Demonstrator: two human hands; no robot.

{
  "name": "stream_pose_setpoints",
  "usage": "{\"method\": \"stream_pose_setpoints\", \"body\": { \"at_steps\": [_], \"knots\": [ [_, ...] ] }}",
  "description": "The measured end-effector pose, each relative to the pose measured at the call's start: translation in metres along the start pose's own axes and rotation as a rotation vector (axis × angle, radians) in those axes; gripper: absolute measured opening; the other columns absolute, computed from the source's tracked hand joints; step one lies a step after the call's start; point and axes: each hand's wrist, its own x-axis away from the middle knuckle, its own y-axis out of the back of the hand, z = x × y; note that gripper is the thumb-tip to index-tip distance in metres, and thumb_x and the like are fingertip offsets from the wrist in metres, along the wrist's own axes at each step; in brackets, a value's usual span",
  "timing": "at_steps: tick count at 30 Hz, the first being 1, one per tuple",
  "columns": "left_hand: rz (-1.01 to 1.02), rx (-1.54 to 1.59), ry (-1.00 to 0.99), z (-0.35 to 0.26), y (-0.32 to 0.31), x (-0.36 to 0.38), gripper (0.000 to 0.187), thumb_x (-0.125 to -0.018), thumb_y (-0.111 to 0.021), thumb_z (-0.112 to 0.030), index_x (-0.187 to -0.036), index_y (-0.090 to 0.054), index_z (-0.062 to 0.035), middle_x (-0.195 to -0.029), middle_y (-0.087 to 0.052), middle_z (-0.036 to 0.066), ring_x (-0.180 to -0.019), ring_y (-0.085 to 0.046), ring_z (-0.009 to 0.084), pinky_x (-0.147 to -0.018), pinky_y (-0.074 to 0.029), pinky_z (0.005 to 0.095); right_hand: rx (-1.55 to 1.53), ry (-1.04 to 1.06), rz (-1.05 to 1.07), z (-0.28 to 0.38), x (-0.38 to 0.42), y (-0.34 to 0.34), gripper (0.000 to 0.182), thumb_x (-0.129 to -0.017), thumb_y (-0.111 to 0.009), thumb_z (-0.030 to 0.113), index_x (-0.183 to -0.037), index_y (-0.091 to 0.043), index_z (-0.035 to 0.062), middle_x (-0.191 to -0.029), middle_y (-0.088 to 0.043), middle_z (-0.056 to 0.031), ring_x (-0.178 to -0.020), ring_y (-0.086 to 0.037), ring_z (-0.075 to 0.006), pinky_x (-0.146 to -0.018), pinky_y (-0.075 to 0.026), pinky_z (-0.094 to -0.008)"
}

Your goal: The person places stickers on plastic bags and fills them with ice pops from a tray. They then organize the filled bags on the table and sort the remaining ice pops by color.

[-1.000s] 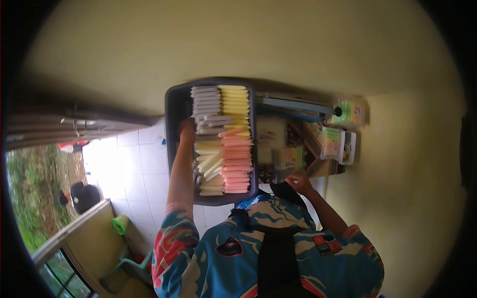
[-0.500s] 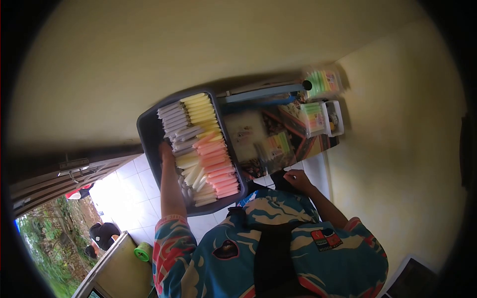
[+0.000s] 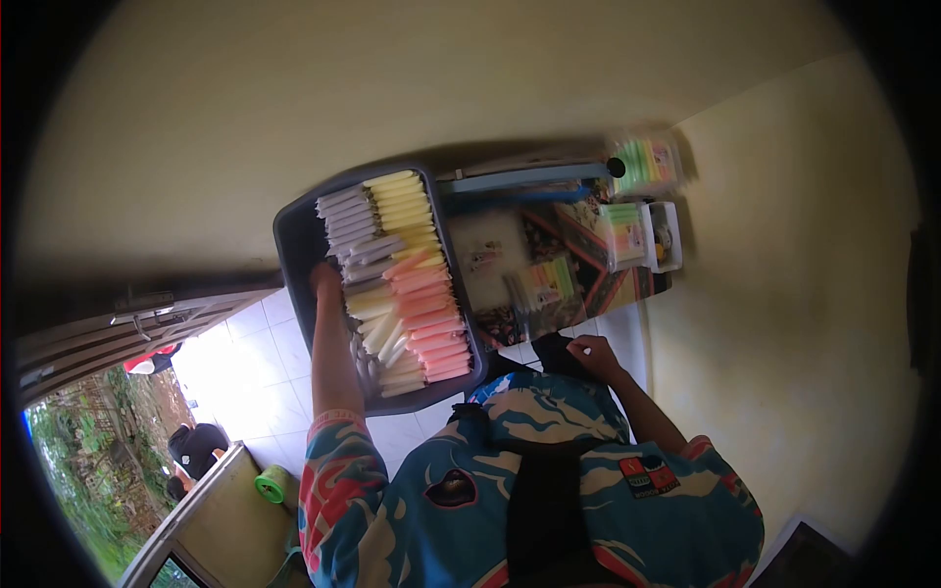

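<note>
A dark tub (image 3: 297, 235) holds rows of slim filled packets: grey packets (image 3: 345, 218), yellow packets (image 3: 400, 204), pink packets (image 3: 431, 314) and cream ones below. My left hand (image 3: 325, 281) is inside the tub at its left side, beside the grey packets; its fingers are mostly hidden. Near the table's front edge, by my body, my right hand (image 3: 590, 354) has its fingers curled together, and what they hold, if anything, is too small to make out. A clear pack of colourful sticks (image 3: 549, 282) lies on the patterned table, up from that hand.
More clear packs (image 3: 644, 162) and a white container (image 3: 667, 235) stand at the table's right end. A blue-grey bar (image 3: 529, 179) lies along the back by the wall. A green round object (image 3: 272, 484) and another person (image 3: 198, 449) are at lower left.
My left hand has shifted slightly up along the tub's left side. My right hand stays curled by my body. The whole view has moved a little.
</note>
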Motion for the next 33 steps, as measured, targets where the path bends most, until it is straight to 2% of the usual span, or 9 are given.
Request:
{"method": "stream_pose_setpoints", "body": {
  "at_steps": [2, 5, 8, 11, 15, 16, 24, 30, 33],
  "knots": [
    [-0.056, 0.056, -0.031, -0.040, 0.073, 0.058, 0.021, -0.081, -0.067, -0.017, -0.089, -0.071, 0.0018, -0.091, -0.069, 0.025, -0.089, -0.067, 0.0412, -0.074, -0.055, 0.0465, 0.005, -0.008, 0.005, -0.002, -0.001, 0.000, 0.021, -0.085, -0.068, 0.020, -0.089, -0.069, -0.0007, -0.081, -0.070, -0.0133, -0.072, -0.067, -0.0227, -0.066, -0.051, -0.0323],
    [-0.075, 0.259, -0.055, -0.049, 0.099, 0.082, 0.029, -0.080, -0.068, -0.024, -0.084, -0.070, 0.0046, -0.083, -0.066, 0.028, -0.086, -0.066, 0.0423, -0.073, -0.053, 0.0482, 0.013, -0.034, 0.028, 0.001, -0.002, 0.001, 0.019, -0.086, -0.067, 0.018, -0.088, -0.069, -0.0014, -0.084, -0.071, -0.0128, -0.077, -0.069, -0.0231, -0.069, -0.052, -0.0316],
    [-0.240, 0.411, -0.071, -0.068, 0.133, 0.110, 0.023, -0.072, -0.069, -0.018, -0.078, -0.069, 0.0043, -0.076, -0.065, 0.028, -0.078, -0.067, 0.0409, -0.069, -0.052, 0.0481, 0.009, -0.002, 0.025, 0.002, -0.005, 0.001, 0.020, -0.085, -0.068, 0.018, -0.089, -0.069, -0.0018, -0.083, -0.070, -0.0135, -0.075, -0.068, -0.0237, -0.068, -0.052, -0.0320],
    [-0.305, 0.414, -0.131, -0.066, 0.150, 0.120, 0.030, -0.073, -0.069, -0.024, -0.083, -0.070, 0.0039, -0.077, -0.065, 0.027, -0.079, -0.065, 0.0431, -0.072, -0.051, 0.0492, 0.003, 0.050, 0.030, -0.002, -0.008, -0.002, 0.021, -0.085, -0.069, 0.018, -0.089, -0.068, -0.0027, -0.081, -0.069, -0.0150, -0.073, -0.068, -0.0251, -0.067, -0.052, -0.0332],
    [-0.540, 0.463, -0.145, -0.059, 0.155, 0.126, 0.027, -0.069, -0.071, -0.020, -0.086, -0.072, 0.0010, -0.087, -0.069, 0.020, -0.084, -0.066, 0.0370, -0.076, -0.051, 0.0437, -0.011, 0.081, 0.075, 0.005, -0.021, -0.001, 0.022, -0.086, -0.068, 0.018, -0.087, -0.067, -0.0033, -0.080, -0.068, -0.0161, -0.073, -0.068, -0.0254, -0.066, -0.052, -0.0335],
    [-0.583, 0.471, -0.164, -0.056, 0.156, 0.128, 0.025, -0.069, -0.075, -0.016, -0.087, -0.072, -0.0002, -0.092, -0.069, 0.016, -0.084, -0.066, 0.0306, -0.077, -0.052, 0.0378, -0.013, 0.092, 0.093, 0.007, -0.023, -0.002, 0.022, -0.086, -0.068, 0.018, -0.087, -0.067, -0.0034, -0.080, -0.068, -0.0163, -0.073, -0.068, -0.0253, -0.066, -0.051, -0.0336],
    [-0.513, 1.086, -0.162, -0.033, 0.179, 0.174, 0.025, -0.080, -0.075, -0.015, -0.095, -0.070, 0.0045, -0.097, -0.069, 0.009, -0.085, -0.064, 0.0150, -0.075, -0.050, 0.0276, -0.019, 0.231, 0.125, 0.032, -0.059, -0.008, 0.020, -0.087, -0.068, 0.017, -0.085, -0.066, -0.0029, -0.075, -0.066, -0.0130, -0.067, -0.066, -0.0224, -0.061, -0.049, -0.0305],
    [-0.398, 1.438, -0.181, -0.034, 0.194, 0.201, 0.021, -0.084, -0.070, -0.011, -0.097, -0.069, 0.0054, -0.097, -0.068, 0.007, -0.089, -0.061, 0.0138, -0.082, -0.046, 0.0256, 0.016, 0.376, 0.110, 0.063, -0.091, -0.013, 0.018, -0.087, -0.067, 0.015, -0.085, -0.067, -0.0022, -0.076, -0.067, -0.0117, -0.066, -0.065, -0.0203, -0.060, -0.050, -0.0309],
    [-0.363, 1.500, -0.231, -0.032, 0.182, 0.197, 0.020, -0.087, -0.068, -0.009, -0.102, -0.070, 0.0032, -0.093, -0.069, 0.005, -0.085, -0.058, 0.0084, -0.079, -0.042, 0.0215, -0.043, 0.387, 0.136, 0.083, -0.096, -0.015, 0.018, -0.087, -0.067, 0.015, -0.086, -0.067, -0.0025, -0.077, -0.067, -0.0120, -0.067, -0.066, -0.0211, -0.059, -0.050, -0.0314]
  ]
}}
